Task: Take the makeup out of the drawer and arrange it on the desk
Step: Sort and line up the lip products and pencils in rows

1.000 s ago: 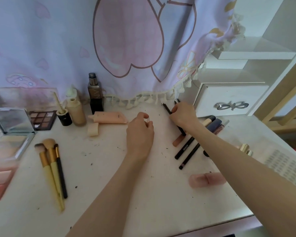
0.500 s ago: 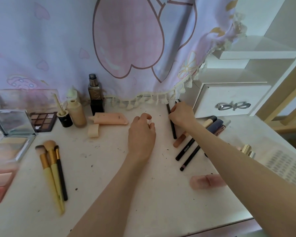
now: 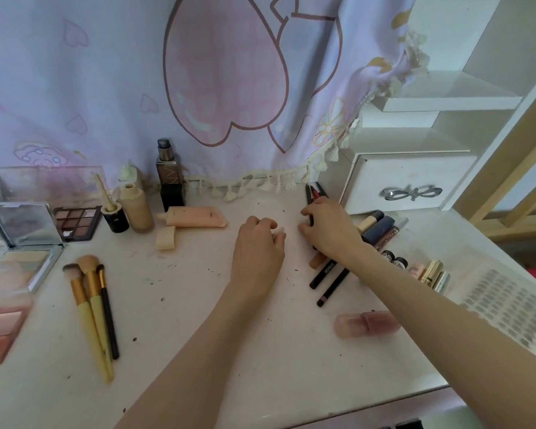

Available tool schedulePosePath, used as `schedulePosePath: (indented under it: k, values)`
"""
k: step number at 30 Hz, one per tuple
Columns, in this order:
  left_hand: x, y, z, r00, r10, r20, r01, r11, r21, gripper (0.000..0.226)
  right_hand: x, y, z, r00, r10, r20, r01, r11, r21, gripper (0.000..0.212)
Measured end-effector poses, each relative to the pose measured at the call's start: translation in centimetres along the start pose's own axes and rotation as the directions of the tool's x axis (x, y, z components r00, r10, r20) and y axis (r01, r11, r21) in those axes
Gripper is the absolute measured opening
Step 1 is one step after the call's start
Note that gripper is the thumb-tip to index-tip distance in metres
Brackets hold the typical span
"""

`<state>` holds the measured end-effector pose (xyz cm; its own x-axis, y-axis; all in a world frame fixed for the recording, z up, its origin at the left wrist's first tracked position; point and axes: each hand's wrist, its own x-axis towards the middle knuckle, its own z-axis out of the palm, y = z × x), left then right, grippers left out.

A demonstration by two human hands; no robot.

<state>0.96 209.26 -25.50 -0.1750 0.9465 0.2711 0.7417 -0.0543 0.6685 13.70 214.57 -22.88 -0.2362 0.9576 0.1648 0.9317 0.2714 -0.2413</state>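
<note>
Makeup lies spread over the white desk (image 3: 198, 320). My right hand (image 3: 330, 227) grips several thin dark pencils (image 3: 310, 193) whose tips point toward the curtain. My left hand (image 3: 257, 246) is curled around a small pale item (image 3: 278, 231) that barely shows at the fingertips. Two black pencils (image 3: 330, 278) and a brown tube (image 3: 316, 261) lie just below my right hand. A pink tube (image 3: 365, 324) rests nearer the front. Dark and glittery tubes (image 3: 379, 229) and gold lipsticks (image 3: 432, 272) sit under my right forearm's far side. The small white drawer (image 3: 409, 181) is closed.
Three brushes (image 3: 93, 305) lie at the left, beside open palettes (image 3: 19, 243) and an eyeshadow palette (image 3: 76, 222). Foundation bottles (image 3: 136, 209), a dark bottle (image 3: 169, 178), a peach tube (image 3: 195, 216) and a sponge (image 3: 166, 238) stand near the curtain. A white perforated tray (image 3: 508, 305) is at the right.
My right hand has turned the dark pencils from slanting to nearly straight toward the curtain and slid slightly nearer. My left hand has stayed curled in place.
</note>
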Motion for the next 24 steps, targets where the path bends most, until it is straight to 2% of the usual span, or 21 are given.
schedulePosePath:
  k: [4, 8, 11, 16, 20, 24]
  values:
    - [-0.4, -0.1, -0.2, 0.994, 0.061, 0.091, -0.065, 0.997, 0.041, 0.031, -1.2, 0.6, -0.6, 0.984, -0.11, 0.141, 0.122, 0.989, -0.079, 0.03]
    - [0.0, 0.4, -0.3, 0.991, 0.067, 0.112, -0.074, 0.996, 0.056, 0.03, -1.5, 1.5, -1.3, 0.964, -0.132, 0.23, 0.147, 0.988, -0.048, 0.035]
    - [0.8, 1.0, 0.2, 0.996, 0.037, 0.084, -0.043, 0.997, 0.067, 0.019, -1.4, 2.0, -1.6, 0.962, -0.117, 0.247, 0.126, 0.992, -0.021, 0.034]
    - [3.1, 2.3, 2.0, 0.998, -0.016, 0.054, 0.015, 1.0, 0.016, 0.015, -1.8, 2.9, -1.7, 0.969, -0.149, 0.196, 0.145, 0.989, 0.034, 0.034]
    - [4.6, 3.2, 3.7, 0.999, -0.025, 0.04, 0.025, 1.0, -0.001, 0.023, -2.4, 3.5, -2.2, 0.985, -0.16, 0.065, 0.151, 0.98, 0.133, 0.032]
    - [5.2, 3.8, 4.7, 0.998, 0.01, 0.059, -0.01, 1.0, 0.001, 0.025, -3.1, 4.8, -3.2, 0.994, -0.108, -0.02, 0.11, 0.971, 0.213, 0.031]
